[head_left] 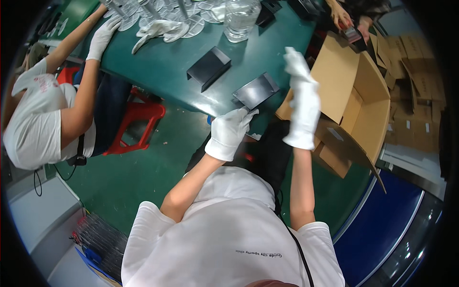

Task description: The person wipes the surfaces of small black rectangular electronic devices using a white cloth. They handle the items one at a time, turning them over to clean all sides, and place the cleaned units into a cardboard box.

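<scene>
My left hand, in a white glove, grips the near edge of a glossy black bent panel with a turned-up side. The panel is at the front edge of the green table; whether it rests on the top cannot be made out. A second black bent panel lies on the table to its left. My right hand, also gloved in white, is apart from the panel, between it and an opened cardboard box. Motion smears its fingers, and nothing can be made out in them.
A clear plastic container, a loose white glove and several clear discs stand or lie on the far table. A gloved co-worker sits left by a red stool. Another person's hands hold a dark object beyond the box.
</scene>
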### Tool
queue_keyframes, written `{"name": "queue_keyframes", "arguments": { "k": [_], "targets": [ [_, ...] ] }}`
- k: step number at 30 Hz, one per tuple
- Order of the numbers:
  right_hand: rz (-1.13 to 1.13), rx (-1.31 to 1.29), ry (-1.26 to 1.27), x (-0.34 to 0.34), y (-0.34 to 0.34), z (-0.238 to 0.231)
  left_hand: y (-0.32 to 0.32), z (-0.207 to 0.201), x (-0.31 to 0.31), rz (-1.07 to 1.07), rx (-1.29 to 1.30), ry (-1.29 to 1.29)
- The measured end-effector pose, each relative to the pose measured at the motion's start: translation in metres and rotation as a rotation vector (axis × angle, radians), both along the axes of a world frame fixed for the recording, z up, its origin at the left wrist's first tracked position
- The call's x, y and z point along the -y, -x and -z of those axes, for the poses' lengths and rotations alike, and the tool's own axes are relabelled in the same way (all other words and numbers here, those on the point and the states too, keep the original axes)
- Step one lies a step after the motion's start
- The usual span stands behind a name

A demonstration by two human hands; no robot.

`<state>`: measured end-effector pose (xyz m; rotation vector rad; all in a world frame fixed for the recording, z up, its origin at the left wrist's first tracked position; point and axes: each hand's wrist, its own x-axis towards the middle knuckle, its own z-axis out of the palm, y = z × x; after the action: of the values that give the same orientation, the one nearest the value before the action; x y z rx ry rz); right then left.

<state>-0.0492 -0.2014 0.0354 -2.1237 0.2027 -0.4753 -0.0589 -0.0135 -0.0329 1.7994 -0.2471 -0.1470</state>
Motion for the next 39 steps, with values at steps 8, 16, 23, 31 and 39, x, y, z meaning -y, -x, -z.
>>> {"name": "queue_keyframes", "arguments": {
  "k": [8,16,23,31,39],
  "targets": [
    [-0.190,0.195,0.427,-0.107,0.015,0.024,-0.016,0.033,-0.005,-0.086,0.651,-0.383],
    [-0.184,-0.071,-0.493,-0.055,0.050,-0.005,-0.061,-0.033,-0.042,-0.293,-0.379,0.392],
    [-0.163,-0.079,-0.844,0.060,-0.011,0.028,-0.044,-0.033,-0.056,-0.528,-0.066,0.228],
    [-0.408,0.124,-1.448,0.192,-0.224,0.078,-0.134,-0.060,0.081,0.130,0.659,-0.256],
    [-0.251,-0.079,-1.127,0.167,-0.270,0.071,-0.245,0.003,0.143,-0.054,0.461,-0.493]
  ]
}}
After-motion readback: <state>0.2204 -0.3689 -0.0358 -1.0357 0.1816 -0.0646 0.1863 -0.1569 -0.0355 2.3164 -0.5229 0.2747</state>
